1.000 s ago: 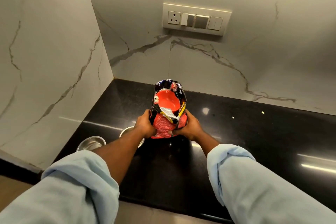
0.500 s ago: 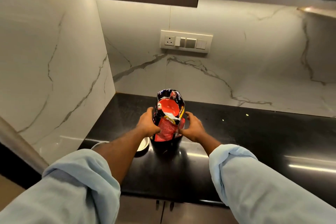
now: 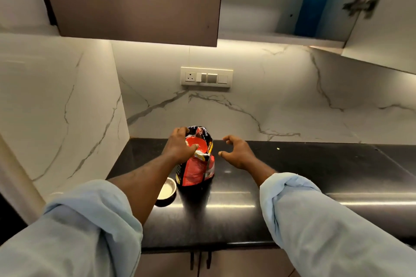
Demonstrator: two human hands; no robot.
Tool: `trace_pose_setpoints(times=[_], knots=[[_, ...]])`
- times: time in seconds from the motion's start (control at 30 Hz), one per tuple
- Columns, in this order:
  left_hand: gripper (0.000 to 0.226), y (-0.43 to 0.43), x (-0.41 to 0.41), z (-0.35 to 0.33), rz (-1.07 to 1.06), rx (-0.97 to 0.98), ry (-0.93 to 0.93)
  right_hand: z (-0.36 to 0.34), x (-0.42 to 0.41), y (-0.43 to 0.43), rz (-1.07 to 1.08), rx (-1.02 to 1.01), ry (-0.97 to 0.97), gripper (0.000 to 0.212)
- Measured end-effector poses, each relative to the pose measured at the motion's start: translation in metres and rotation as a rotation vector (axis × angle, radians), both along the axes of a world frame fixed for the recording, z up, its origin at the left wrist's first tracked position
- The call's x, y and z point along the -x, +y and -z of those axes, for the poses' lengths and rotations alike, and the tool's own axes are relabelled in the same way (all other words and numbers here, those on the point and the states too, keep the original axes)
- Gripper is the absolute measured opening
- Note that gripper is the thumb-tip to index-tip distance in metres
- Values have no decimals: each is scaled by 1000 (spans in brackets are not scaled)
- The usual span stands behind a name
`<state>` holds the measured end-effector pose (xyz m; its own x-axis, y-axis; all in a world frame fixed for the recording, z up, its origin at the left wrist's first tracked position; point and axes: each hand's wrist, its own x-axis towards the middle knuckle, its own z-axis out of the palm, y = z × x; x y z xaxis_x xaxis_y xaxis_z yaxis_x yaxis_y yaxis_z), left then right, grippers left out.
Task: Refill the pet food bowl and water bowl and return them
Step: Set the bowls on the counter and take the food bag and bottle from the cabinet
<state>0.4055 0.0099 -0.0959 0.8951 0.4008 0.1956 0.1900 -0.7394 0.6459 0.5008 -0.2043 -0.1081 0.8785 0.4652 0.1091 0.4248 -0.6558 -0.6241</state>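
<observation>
A red and black pet food bag (image 3: 197,167) stands upright on the black countertop (image 3: 292,175), its top open. My left hand (image 3: 180,145) grips the bag's upper left edge. Just right of the bag, my right hand (image 3: 238,152) hovers with fingers spread, apart from it and holding nothing. A steel bowl (image 3: 167,191) sits on the counter left of the bag's base, partly hidden by my left forearm. A second bowl is not visible.
Marble walls close in the corner at the back and left. A switch panel (image 3: 206,78) hangs on the back wall. Overhead, one brown cabinet door (image 3: 135,0) is closed and another stands open at the right with a blue bottle (image 3: 314,0) inside.
My right hand has let go of the bag and moved off to the right. My left hand has slid up to the bag's top. The view has tilted up, showing the cabinets.
</observation>
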Motion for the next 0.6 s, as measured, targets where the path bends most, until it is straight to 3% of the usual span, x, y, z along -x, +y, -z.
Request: trace_pose_setpoints(times=[0.2,0.43,0.6], knots=[[36,-15,-24,-39,30,-100,-132,-64,-27,-24,65,-104,-183,38],[21,-40,-75,-124,108,-204,-434,-145,-75,-46,111,-230,-451,15],[26,-69,-119,-195,138,-226,-724,-193,-100,-59,239,-299,-652,22]])
